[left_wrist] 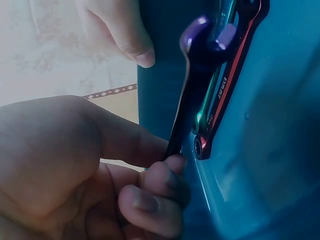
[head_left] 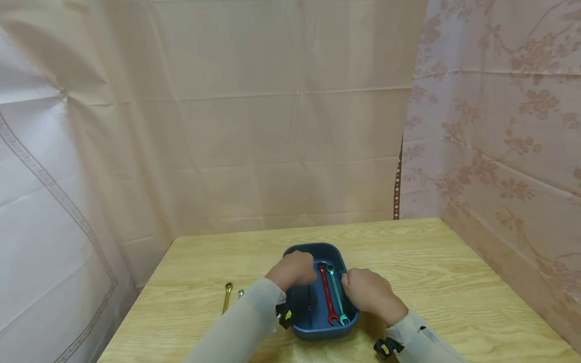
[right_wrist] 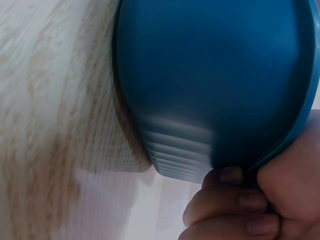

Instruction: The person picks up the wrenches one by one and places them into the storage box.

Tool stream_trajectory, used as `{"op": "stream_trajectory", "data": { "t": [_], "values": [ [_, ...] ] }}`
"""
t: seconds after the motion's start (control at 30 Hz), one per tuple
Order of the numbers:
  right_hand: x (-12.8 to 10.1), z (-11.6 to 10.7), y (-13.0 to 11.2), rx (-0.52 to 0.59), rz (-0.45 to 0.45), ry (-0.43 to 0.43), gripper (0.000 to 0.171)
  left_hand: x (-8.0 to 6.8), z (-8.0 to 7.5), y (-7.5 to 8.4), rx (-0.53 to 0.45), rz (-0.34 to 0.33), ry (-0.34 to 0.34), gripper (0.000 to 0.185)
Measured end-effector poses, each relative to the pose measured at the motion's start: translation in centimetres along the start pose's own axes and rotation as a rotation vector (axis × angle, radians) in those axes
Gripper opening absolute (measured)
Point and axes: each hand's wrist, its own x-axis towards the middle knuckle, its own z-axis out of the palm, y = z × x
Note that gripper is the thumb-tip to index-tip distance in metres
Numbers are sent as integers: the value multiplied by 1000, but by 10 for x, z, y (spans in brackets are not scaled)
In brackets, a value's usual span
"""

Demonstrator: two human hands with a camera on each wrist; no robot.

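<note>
A blue plastic tray (head_left: 317,327) sits on the wooden table near its front edge. Inside it lie a red wrench (head_left: 327,295) and a green wrench (head_left: 337,295), side by side. My left hand (head_left: 295,271) reaches into the tray's left part and pinches the shaft of a purple wrench (left_wrist: 192,95), whose open end rises beside the red wrench (left_wrist: 227,85) and the green wrench (left_wrist: 207,102). In the head view the purple wrench (head_left: 309,305) shows as a thin dark line. My right hand (head_left: 369,293) grips the tray's right rim, its fingers (right_wrist: 235,200) curled under the tray's outer wall (right_wrist: 210,75).
A gold wrench (head_left: 226,297) lies on the table (head_left: 454,282) left of the tray, with a small silver piece (head_left: 240,293) beside it. Cloth curtains hang behind the table and along its right side. Black bands with cameras sit on both wrists.
</note>
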Motion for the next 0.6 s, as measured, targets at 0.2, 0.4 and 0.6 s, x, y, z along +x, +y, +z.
{"op": "stream_trajectory", "data": {
  "t": [0.2, 0.4, 0.6],
  "values": [
    [-1, -1, -1, -2, 10, -5, 46, 2, -1, 5, -37, 4, -29, 19],
    [-1, -1, -1, 1, 3, 0, 47, 7, 3, 10, -67, -7, -86, 25],
    [-1, -2, -1, 15, 0, -4, 46, 10, 6, 13, -105, -32, -112, 28]
  ]
}}
